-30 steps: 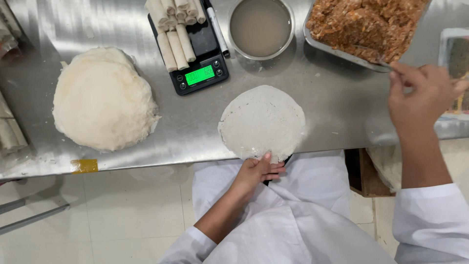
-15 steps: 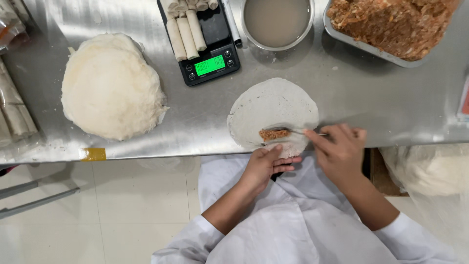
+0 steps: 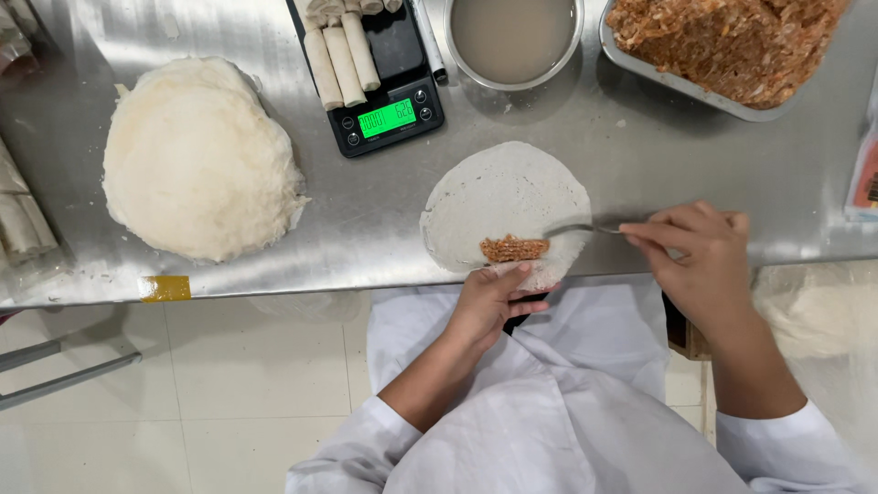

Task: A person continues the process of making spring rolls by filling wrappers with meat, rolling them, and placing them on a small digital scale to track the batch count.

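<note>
A round pale wrapper (image 3: 503, 197) lies flat on the steel table near its front edge. A small strip of brown filling (image 3: 513, 248) sits on the wrapper's near side. My left hand (image 3: 494, 302) presses its fingertips on the wrapper's near edge, just below the filling. My right hand (image 3: 700, 256) grips a thin metal spoon (image 3: 576, 229), whose tip rests against the right end of the filling.
A thick stack of wrappers (image 3: 197, 155) lies at the left. At the back stand a black scale (image 3: 389, 91) carrying rolled rolls (image 3: 340, 50), a metal bowl of cloudy liquid (image 3: 512, 37) and a tray of brown filling (image 3: 722, 41). More rolls (image 3: 18, 210) lie far left.
My right hand came from the filling tray down to the wrapper with the spoon and laid a strip of filling there. My left hand stayed on the wrapper's near edge.
</note>
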